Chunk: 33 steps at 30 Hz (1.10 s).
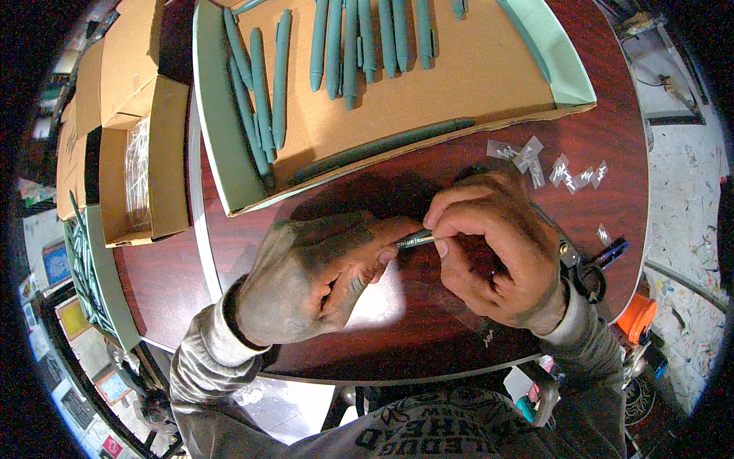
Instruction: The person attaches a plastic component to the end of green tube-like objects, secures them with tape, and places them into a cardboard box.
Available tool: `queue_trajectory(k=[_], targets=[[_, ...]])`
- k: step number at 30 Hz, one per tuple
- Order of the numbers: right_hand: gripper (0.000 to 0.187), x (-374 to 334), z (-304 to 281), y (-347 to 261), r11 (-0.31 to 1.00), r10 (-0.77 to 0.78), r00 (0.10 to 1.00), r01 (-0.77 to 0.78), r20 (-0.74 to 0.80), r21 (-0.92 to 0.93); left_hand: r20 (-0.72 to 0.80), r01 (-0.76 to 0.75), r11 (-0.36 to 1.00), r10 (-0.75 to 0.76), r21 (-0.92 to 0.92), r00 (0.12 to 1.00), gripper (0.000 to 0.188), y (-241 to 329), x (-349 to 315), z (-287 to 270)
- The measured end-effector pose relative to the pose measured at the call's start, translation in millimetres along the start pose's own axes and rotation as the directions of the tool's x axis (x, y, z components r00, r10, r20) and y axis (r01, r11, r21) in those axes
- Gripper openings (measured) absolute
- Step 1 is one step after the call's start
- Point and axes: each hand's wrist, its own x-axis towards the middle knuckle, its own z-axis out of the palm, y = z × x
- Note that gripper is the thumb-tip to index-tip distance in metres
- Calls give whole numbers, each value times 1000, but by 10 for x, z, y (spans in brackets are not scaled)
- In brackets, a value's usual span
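Observation:
My left hand [317,268] is closed around a dark pen [415,240] with small light lettering on its barrel. Thumb and forefinger of my right hand [497,249] pinch at the pen's other end, over the red-brown table [382,356]. Most of the pen is hidden by my fingers. Beyond my hands, several teal pens [350,53] lie in a shallow teal-edged cardboard box [397,145]. Beside my right hand are small clear film pieces [527,157] with white marks.
Scissors [589,281] lie at the table's right edge, near an orange container [636,317]. At the left stand an open brown box [167,164] with clear thin items and a teal box [118,283] full of pens. Another film piece [488,336] lies near the front edge.

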Motion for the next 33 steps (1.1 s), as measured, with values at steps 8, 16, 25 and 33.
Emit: queue_trajectory(k=[8, 16, 25, 33], targets=[[22, 7, 8, -8, 1000, 2, 1000, -2, 6, -11, -1, -19, 1000, 19, 4, 1000, 33, -8, -13, 2], [21, -7, 15, -21, 999, 23, 1000, -23, 12, -29, 29, 30, 999, -29, -13, 999, 35, 6, -3, -15], [22, -5, 17, -27, 999, 32, 999, -31, 21, -30, 31, 14, 1000, -14, 0, 999, 36, -4, -29, -22], [26, -41, 48, -2, 999, 39, 999, -39, 6, -38, 27, -23, 1000, 23, -4, 999, 36, -33, -20, -16]])
